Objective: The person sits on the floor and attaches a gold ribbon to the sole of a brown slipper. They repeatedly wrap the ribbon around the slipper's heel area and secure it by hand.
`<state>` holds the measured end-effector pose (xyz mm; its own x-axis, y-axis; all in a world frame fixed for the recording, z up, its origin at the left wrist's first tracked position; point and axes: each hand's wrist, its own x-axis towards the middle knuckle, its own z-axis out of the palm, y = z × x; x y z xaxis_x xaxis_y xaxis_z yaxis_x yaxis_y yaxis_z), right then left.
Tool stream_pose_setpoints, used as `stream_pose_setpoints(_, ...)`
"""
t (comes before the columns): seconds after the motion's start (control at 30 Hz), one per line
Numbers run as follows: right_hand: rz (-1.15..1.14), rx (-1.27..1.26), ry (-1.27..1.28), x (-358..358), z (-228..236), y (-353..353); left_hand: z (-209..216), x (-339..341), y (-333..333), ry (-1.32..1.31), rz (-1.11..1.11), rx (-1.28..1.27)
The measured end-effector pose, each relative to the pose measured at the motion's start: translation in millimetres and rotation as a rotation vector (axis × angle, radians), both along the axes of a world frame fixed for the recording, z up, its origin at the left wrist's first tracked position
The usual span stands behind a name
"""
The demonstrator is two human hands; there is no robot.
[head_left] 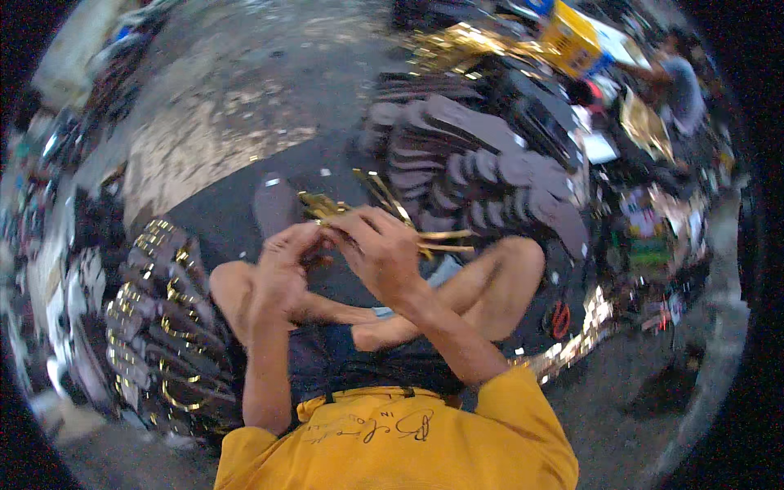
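Observation:
My left hand (287, 265) and my right hand (380, 249) meet over my crossed legs, with fingertips pinched close together. Whatever sits between them is too small and blurred to make out. Just beyond the left fingers is a grey sole-shaped piece (274, 204); whether it is held or lies on the black mat (220, 192) cannot be told. Shiny gold strips (322, 204) show right behind the fingertips, partly covered by the hands. More thin gold strips (445, 242) stick out beside my right hand.
Fanned stacks of grey sole-shaped pieces (457, 163) spread ahead to the right. At my left lie similar pieces with gold bands (167, 327). Red-handled scissors (559, 318) rest by my right knee. Farther right are a yellow box (569, 39) and another person (682, 90).

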<state>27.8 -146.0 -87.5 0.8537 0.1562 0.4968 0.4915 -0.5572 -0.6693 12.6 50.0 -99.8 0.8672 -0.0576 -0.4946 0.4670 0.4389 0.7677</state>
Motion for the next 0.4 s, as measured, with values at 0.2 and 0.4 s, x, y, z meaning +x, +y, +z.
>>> stream_pose_setpoints(0.2, -0.049, -0.279, -0.114, 21, -7, -11, -127, 76, 80, -0.245, 0.016, 1.544)
stream_pose_setpoints(0.4, -0.036, -0.102, -0.021, 25, -11, -7, -143, 78, 81, -0.048, -0.098, 1.696)
